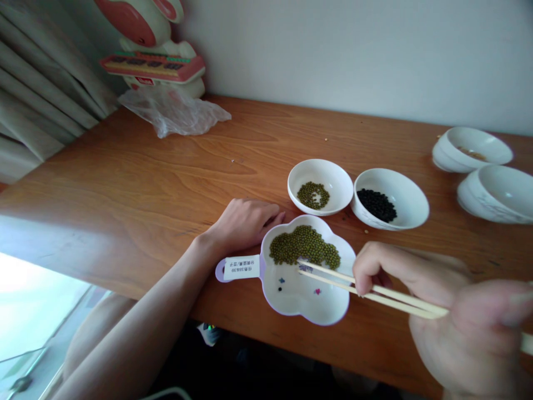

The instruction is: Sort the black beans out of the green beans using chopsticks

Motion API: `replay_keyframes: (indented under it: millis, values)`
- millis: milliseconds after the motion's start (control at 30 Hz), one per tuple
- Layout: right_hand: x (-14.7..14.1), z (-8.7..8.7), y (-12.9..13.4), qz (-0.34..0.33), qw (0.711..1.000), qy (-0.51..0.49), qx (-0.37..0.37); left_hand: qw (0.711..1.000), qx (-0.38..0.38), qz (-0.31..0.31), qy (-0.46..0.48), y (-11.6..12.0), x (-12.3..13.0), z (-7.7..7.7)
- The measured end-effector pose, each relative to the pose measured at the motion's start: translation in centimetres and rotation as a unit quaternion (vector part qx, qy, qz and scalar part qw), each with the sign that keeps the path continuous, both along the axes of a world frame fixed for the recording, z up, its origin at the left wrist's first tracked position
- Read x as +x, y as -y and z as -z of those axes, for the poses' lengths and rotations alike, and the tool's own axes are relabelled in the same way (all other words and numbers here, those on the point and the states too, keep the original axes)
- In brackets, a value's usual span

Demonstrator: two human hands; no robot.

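My right hand (416,289) grips a pair of wooden chopsticks (400,300). Their tips are slightly apart over the middle of a white, flower-shaped dish (308,303) with a lilac rim, at the lower edge of a heap of mung beans (303,244). Whether a bean sits between the tips cannot be made out. A single black bean (280,289) lies lower left in the dish. My left hand (252,222) rests on the table, fingers curled closed against the dish's upper left rim; what they hold, if anything, is hidden.
Beyond the dish stand a bowl (339,180) with mung beans and a bowl (410,194) with black beans. Two more bowls are at right, the farther one (447,150) holding tan bits. A plastic bag (179,114) and toy keyboard (154,66) sit at back left.
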State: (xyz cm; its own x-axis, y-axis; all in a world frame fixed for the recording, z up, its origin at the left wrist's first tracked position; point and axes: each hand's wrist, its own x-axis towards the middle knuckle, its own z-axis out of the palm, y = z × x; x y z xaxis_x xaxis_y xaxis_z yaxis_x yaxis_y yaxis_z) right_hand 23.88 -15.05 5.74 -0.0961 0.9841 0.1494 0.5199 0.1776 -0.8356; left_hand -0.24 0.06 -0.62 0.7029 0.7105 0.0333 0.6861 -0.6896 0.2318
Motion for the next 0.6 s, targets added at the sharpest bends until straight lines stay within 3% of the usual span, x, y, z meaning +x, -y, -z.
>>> replay_keyframes:
  millis: [233, 367, 500, 600]
  values:
    - [-0.40, -0.53, -0.17, -0.011, 0.999, -0.023, -0.033, 1.000, -0.005, -0.002, 0.000, 0.00, -0.05, 0.01]
    - [-0.38, -0.29, -0.06, 0.007, 1.000, -0.021, 0.010, 1.000, -0.005, -0.002, -0.004, -0.01, 0.00, -0.11]
    - [-0.40, -0.34, -0.05, 0.002, 0.999, -0.035, -0.023, 1.000, -0.006, 0.000, 0.000, 0.01, 0.00, -0.16]
    - [-0.32, -0.08, -0.02, 0.001, 0.999, -0.044, -0.003, 1.000, -0.003, 0.000, 0.002, 0.02, -0.05, -0.08]
